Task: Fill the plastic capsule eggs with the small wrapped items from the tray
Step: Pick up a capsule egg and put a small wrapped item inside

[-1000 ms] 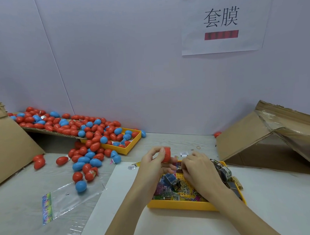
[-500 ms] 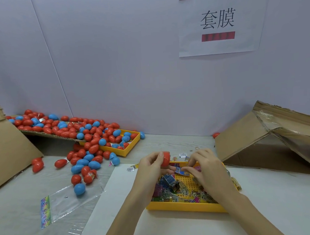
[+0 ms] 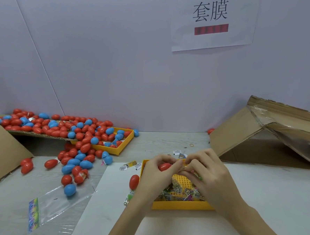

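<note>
Left hand (image 3: 154, 173) curled around a red capsule egg (image 3: 164, 166), held above the far end of the yellow tray (image 3: 181, 205). Right hand (image 3: 206, 170) just beside, fingertips bent and meeting the left fingers at the egg; seems to pinch something small there, but cannot tell what.

Behind, a pale wall with a paper sign (image 3: 210, 17). At right, an open cardboard box (image 3: 260, 134) lying on its side. At far left, a cardboard flap (image 3: 2, 150). Big heap of red and blue eggs (image 3: 69, 129) spread over a cardboard sheet and into a second yellow tray (image 3: 124, 145), with more spilled on the table in front. White sheet (image 3: 105, 202) under the near tray. Clear plastic bag (image 3: 52, 203) flat on the table at left, one blue egg (image 3: 69, 189) on it. Small wrapped items (image 3: 179, 194) piled in the near tray, under the hands. One red egg (image 3: 134, 181) on the white sheet, touching the left side of the tray. Few loose wrapped packets (image 3: 130, 165) just behind it.
</note>
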Demonstrator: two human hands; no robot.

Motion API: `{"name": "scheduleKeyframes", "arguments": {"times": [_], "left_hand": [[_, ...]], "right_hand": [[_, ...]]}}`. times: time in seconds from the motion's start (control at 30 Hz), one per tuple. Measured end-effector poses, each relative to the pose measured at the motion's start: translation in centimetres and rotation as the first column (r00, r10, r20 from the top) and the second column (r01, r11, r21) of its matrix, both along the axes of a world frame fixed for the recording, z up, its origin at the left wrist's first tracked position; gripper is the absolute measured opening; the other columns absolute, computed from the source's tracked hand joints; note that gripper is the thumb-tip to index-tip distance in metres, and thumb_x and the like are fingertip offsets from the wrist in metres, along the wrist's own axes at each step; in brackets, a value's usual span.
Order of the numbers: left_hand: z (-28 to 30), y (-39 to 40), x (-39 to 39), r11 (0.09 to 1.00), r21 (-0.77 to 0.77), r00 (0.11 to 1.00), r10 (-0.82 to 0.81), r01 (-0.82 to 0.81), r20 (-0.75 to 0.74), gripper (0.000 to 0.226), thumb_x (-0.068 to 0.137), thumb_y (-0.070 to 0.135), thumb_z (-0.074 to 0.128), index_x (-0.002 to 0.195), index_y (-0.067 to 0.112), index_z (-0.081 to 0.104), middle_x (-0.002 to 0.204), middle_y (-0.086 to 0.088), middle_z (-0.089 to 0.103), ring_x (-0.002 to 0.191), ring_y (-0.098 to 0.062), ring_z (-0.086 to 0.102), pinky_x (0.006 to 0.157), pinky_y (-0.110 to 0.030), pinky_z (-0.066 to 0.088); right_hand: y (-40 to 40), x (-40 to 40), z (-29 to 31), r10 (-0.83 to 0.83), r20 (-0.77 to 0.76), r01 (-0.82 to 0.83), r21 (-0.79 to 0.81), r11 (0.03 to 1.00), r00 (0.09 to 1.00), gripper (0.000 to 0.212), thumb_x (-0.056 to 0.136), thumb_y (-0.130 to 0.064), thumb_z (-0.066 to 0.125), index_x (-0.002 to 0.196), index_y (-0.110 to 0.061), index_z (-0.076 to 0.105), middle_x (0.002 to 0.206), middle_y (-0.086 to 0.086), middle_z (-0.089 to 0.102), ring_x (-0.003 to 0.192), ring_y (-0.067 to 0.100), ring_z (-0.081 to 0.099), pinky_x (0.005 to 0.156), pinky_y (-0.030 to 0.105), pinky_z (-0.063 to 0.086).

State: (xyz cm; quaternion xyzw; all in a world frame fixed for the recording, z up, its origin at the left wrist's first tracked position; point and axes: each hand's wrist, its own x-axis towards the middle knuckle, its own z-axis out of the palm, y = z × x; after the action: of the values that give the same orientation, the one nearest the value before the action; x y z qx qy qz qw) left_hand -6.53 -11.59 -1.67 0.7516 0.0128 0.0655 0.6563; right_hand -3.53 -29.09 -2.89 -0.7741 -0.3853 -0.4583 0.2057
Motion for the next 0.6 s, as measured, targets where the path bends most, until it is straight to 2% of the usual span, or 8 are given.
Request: {"name": "scheduleKeyframes", "arguments": {"times": [0.07, 0.13, 0.27, 0.33, 0.4, 0.43, 0.5, 0.6], "left_hand": [[0.0, 0.3, 0.0, 1.000, -0.001, 0.999, -0.028, 0.028, -0.044, 0.033, 0.077, 0.061, 0.076, 0.085, 0.029, 0.075, 0.061, 0.006, 0.056, 0.051, -0.006, 0.051, 0.051, -0.015, 0.043], [0.2, 0.4, -0.1, 0.995, -0.038, 0.991, -0.099, 0.096, -0.085, 0.037, 0.078, 0.061, 0.076, 0.087, 0.025, 0.078, 0.062, 0.001, 0.052, 0.049, -0.010, 0.046, 0.047, -0.018, 0.038], [0.2, 0.4, 0.0, 0.981, -0.147, 0.985, -0.144, 0.129, -0.092, 0.016, 0.088, 0.035, 0.077, 0.094, 0.020, 0.080, 0.065, -0.008, 0.050, 0.052, -0.014, 0.043, 0.046, -0.020, 0.034], [0.2, 0.5, 0.0, 0.982, -0.170, 0.992, -0.096, 0.082, -0.080, 0.008, 0.090, 0.025, 0.076, 0.092, 0.018, 0.080, 0.061, -0.008, 0.050, 0.049, -0.013, 0.042, 0.045, -0.019, 0.035], [0.3, 0.6, 0.0, 0.984, -0.176, 0.998, -0.044, 0.033, -0.055, 0.006, 0.090, 0.023, 0.076, 0.090, 0.019, 0.080, 0.059, -0.003, 0.053, 0.047, -0.010, 0.045, 0.045, -0.017, 0.038], [0.4, 0.6, 0.0, 0.987, -0.161, 0.999, -0.020, 0.014, -0.039, 0.006, 0.090, 0.025, 0.076, 0.090, 0.021, 0.080, 0.059, 0.001, 0.056, 0.048, -0.008, 0.048, 0.047, -0.015, 0.040], [0.4, 0.5, -0.1, 0.997, -0.080, 1.000, 0.022, -0.022, 0.002, 0.003, 0.089, 0.028, 0.076, 0.089, 0.029, 0.079, 0.065, 0.013, 0.063, 0.054, -0.001, 0.056, 0.053, -0.012, 0.045], [0.1, 0.3, -0.1, 0.994, 0.106, 0.992, 0.011, -0.024, 0.125, 0.012, 0.092, 0.027, 0.074, 0.085, 0.037, 0.077, 0.082, 0.023, 0.069, 0.077, 0.007, 0.065, 0.062, -0.009, 0.049]], "right_hand": [[-0.2, 0.2, 0.2, -0.011, 0.010, 0.011, 0.021, 1.000, 1.000, 0.035, 0.099, -0.032, 0.064, 0.075, -0.007, 0.067, 0.091, 0.004, 0.067, 0.084, 0.024, 0.059, 0.074, 0.032, 0.052], [-0.4, 0.3, 0.2, 0.001, 0.021, -0.002, 0.023, 1.000, 1.000, 0.035, 0.100, -0.031, 0.063, 0.075, -0.007, 0.067, 0.091, 0.004, 0.067, 0.085, 0.024, 0.058, 0.074, 0.031, 0.052], [-0.5, 0.4, 0.1, 0.028, 0.019, -0.027, -0.016, 0.999, 0.999, 0.031, 0.098, -0.032, 0.066, 0.079, -0.008, 0.069, 0.094, 0.004, 0.067, 0.087, 0.024, 0.059, 0.075, 0.032, 0.053], [-0.4, 0.2, 0.1, 0.035, -0.045, -0.035, -0.010, 0.999, 0.998, 0.032, 0.096, -0.040, 0.066, 0.087, -0.010, 0.073, 0.098, 0.003, 0.067, 0.092, 0.023, 0.061, 0.078, 0.032, 0.054], [-0.5, -0.1, 0.2, 0.093, -0.208, -0.076, 0.088, 0.993, 0.974, 0.034, 0.096, -0.045, 0.062, 0.101, -0.014, 0.074, 0.108, -0.004, 0.067, 0.100, 0.019, 0.062, 0.082, 0.033, 0.055], [-0.6, -0.4, 0.3, 0.154, -0.322, -0.094, 0.195, 0.976, 0.934, 0.032, 0.099, -0.046, 0.059, 0.109, -0.018, 0.071, 0.114, -0.012, 0.064, 0.101, 0.015, 0.063, 0.081, 0.033, 0.057], [-0.6, -0.8, 0.4, 0.298, -0.527, -0.068, 0.412, 0.909, 0.796, 0.028, 0.103, -0.046, 0.052, 0.122, -0.029, 0.064, 0.117, -0.023, 0.062, 0.098, 0.012, 0.068, 0.078, 0.032, 0.060], [-0.6, -0.7, 0.6, 0.505, -0.686, -0.032, 0.577, 0.816, 0.523, 0.035, 0.094, -0.046, 0.062, 0.127, -0.035, 0.063, 0.111, -0.013, 0.072, 0.099, 0.013, 0.071, 0.086, 0.033, 0.060]]}}
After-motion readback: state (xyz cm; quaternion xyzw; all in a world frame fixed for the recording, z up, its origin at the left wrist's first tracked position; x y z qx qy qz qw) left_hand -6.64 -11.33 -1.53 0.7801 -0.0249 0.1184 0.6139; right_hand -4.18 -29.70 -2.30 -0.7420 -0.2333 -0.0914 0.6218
